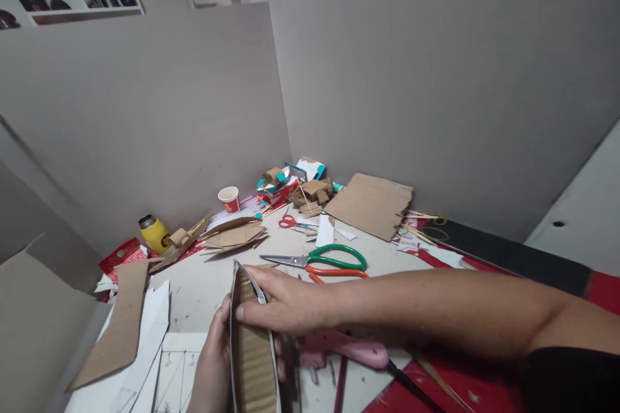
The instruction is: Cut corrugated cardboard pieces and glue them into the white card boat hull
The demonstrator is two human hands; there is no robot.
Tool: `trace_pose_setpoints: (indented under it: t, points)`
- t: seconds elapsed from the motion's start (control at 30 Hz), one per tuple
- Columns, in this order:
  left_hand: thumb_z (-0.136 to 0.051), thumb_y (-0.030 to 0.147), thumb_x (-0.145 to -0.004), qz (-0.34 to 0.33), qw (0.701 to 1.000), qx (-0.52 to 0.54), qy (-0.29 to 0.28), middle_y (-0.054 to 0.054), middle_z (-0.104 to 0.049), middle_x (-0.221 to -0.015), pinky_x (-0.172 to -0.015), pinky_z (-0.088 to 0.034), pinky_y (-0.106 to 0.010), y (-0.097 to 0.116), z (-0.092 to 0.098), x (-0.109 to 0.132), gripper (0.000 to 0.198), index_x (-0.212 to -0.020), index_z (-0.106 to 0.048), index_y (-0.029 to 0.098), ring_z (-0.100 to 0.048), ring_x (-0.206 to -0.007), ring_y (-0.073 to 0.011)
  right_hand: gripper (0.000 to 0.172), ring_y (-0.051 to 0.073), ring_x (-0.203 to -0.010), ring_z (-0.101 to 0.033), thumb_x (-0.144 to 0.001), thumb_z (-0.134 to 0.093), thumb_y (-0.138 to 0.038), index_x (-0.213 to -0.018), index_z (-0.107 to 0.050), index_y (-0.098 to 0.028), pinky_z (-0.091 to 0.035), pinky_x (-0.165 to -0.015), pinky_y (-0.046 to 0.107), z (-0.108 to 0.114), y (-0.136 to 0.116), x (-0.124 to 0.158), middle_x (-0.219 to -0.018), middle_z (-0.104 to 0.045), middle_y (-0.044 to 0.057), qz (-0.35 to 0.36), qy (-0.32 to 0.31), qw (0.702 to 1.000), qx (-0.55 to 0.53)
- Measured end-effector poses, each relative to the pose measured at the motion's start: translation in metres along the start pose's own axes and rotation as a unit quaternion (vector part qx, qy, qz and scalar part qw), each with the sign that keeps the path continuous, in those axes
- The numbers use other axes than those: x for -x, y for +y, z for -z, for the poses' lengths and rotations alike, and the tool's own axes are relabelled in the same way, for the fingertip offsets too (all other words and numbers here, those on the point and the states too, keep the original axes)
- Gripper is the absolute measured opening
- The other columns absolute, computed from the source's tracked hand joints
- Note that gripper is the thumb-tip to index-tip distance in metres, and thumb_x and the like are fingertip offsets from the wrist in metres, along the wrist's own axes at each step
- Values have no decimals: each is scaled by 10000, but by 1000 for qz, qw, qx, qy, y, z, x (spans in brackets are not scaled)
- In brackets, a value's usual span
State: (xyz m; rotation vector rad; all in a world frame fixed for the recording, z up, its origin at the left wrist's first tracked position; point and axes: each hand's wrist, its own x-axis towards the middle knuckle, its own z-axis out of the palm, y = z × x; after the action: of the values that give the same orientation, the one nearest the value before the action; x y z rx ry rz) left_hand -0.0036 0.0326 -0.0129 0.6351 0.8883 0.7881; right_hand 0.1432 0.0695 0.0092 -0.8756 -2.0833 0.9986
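Observation:
A narrow cardboard trough [252,358], with raised sides and a ribbed inner face, is between my hands, its pointed end facing away. My left hand [213,358] wraps it from the left and below, and fingertips show past its right side. Across the far end comes my right hand [288,302], closed, its thumb inside and its other fingers over the right wall. Large scissors with one green and one orange handle [339,257] lie just beyond my right hand. Beneath my right forearm rests a pink hot glue gun [361,350], partly hidden.
Cardboard sheets [371,205] and scraps lie at the back and left, with small red scissors [287,222]. A paper cup [229,200] and a yellow bottle [155,235] stand near the grey partition [145,110]. A drawn paper sheet [175,368] sits at front left.

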Motion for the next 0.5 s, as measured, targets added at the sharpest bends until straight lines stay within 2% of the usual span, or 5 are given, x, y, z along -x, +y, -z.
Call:
trace_pose_setpoints:
  t: [0.1, 0.17, 0.33, 0.4, 0.5]
  points:
    - [-589, 576, -760, -32, 999, -13, 29, -107, -738, -690, -622, -558, -364, 1, 6, -2, 534, -1003, -703, 115, -713, -677, -294, 348, 196, -909, -594, -773, -630, -318, -1087, -575, -177, -489, -808, 308, 3, 0, 0, -1026, -639, 41, 0, 1, 1000, -21]
    - [-593, 542, -780, -75, 994, -29, 68, -86, -752, -767, -667, -562, -358, 3, 12, -3, 483, -1043, -689, 149, -717, -759, -289, 386, 193, -903, -584, -767, -646, -314, -1117, -572, -168, -485, -807, 316, 7, -2, 2, -1018, -631, 49, -2, 18, 999, -45]
    - [-603, 476, -816, -193, 949, -134, 208, 3, -748, -973, -918, -477, -293, 9, 21, 4, 326, -1047, -681, 260, -595, -1137, -236, 317, 162, -839, -574, -832, -598, -304, -1116, -584, -164, -482, -749, 313, 19, -8, 11, -952, -621, 51, -6, 126, 984, -124]
    - [-560, 530, -828, -216, 936, -173, 219, -5, -743, -995, -965, -439, -296, 9, 17, 8, 375, -1039, -683, 246, -557, -1182, -246, 283, 153, -841, -578, -846, -603, -316, -1091, -608, -175, -482, -749, 309, 24, -10, 17, -948, -626, 43, 30, 159, 977, -139]
    - [-500, 594, -829, -233, 932, -218, 174, -44, -741, -1002, -991, -422, -358, 9, 6, 12, 485, -1080, -671, 217, -549, -1181, -300, 246, 149, -849, -582, -836, -646, -323, -1043, -667, -192, -482, -749, 306, 27, -15, 23, -911, -635, 32, 97, 185, 970, -128]
